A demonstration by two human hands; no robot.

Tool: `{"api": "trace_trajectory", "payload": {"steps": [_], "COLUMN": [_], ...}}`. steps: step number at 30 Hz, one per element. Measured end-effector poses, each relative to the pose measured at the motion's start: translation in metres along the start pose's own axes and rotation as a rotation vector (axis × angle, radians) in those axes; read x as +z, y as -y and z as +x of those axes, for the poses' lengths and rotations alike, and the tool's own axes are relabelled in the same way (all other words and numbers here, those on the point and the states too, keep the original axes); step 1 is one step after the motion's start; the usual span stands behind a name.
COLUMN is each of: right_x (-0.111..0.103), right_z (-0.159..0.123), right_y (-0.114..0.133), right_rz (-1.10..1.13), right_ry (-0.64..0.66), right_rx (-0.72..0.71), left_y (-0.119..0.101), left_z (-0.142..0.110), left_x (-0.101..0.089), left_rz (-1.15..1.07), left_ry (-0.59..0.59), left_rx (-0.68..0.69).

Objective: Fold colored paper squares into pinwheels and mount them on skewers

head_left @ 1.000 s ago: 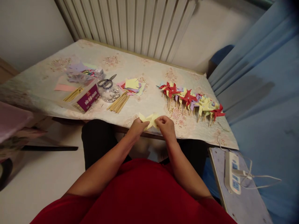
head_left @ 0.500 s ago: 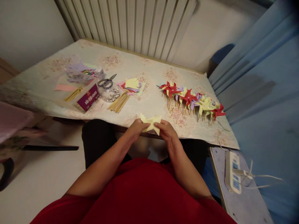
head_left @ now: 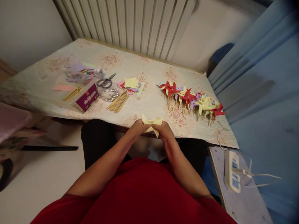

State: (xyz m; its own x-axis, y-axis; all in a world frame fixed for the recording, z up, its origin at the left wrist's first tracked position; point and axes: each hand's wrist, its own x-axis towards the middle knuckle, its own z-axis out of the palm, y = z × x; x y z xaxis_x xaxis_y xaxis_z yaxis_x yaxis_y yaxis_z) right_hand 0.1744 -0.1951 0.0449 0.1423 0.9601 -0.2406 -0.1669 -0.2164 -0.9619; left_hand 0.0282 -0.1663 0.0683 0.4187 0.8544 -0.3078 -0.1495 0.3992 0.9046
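Between my hands, at the table's front edge, is a yellow paper pinwheel (head_left: 153, 121) with its blades folded toward the middle. My left hand (head_left: 139, 128) grips its left side, thumb pressed near the centre. From the other side my right hand (head_left: 164, 129) pinches it, and the two thumb tips nearly meet. The fingers beneath the paper are hidden. A bundle of thin sticks (head_left: 118, 102) lies beyond my left hand, with a stack of coloured paper squares (head_left: 131, 83) behind it. A round clear dish (head_left: 109, 94) holds small shiny pieces.
Scissors (head_left: 106, 82) lie by the dish. A purple-fronted box (head_left: 87, 98) with sticks stands at the left, near a bag of paper scraps (head_left: 80, 73). Finished red, yellow and purple pinwheels (head_left: 188, 97) stand in a row at the right. A power strip (head_left: 232, 171) sits on a side board.
My right thumb has moved inward to the pinwheel's centre, beside the left thumb. The paper has shifted and tilted slightly in my hands.
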Motion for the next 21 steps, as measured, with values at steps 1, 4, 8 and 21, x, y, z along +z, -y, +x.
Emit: {"api": "trace_trajectory", "payload": {"steps": [1,4,8,21], "right_x": [0.001,0.003,0.005,-0.03], "right_z": [0.0,0.0,-0.004,-0.003], "right_y": [-0.001,-0.001,0.003,0.047], "right_rz": [0.002,0.034,0.099,-0.171], "right_ry": [-0.005,-0.011,0.01,0.217], "right_rx": [-0.006,-0.004,0.026,-0.05], "left_y": [0.001,0.003,0.002,-0.028], "left_z": [0.0,0.002,0.002,0.002], "left_x": [0.0,-0.001,-0.001,-0.008], "left_rz": [-0.002,-0.005,-0.002,0.473], "left_ry": [-0.007,-0.024,-0.001,0.142], "left_rx": [-0.01,-0.029,-0.023,-0.023]}}
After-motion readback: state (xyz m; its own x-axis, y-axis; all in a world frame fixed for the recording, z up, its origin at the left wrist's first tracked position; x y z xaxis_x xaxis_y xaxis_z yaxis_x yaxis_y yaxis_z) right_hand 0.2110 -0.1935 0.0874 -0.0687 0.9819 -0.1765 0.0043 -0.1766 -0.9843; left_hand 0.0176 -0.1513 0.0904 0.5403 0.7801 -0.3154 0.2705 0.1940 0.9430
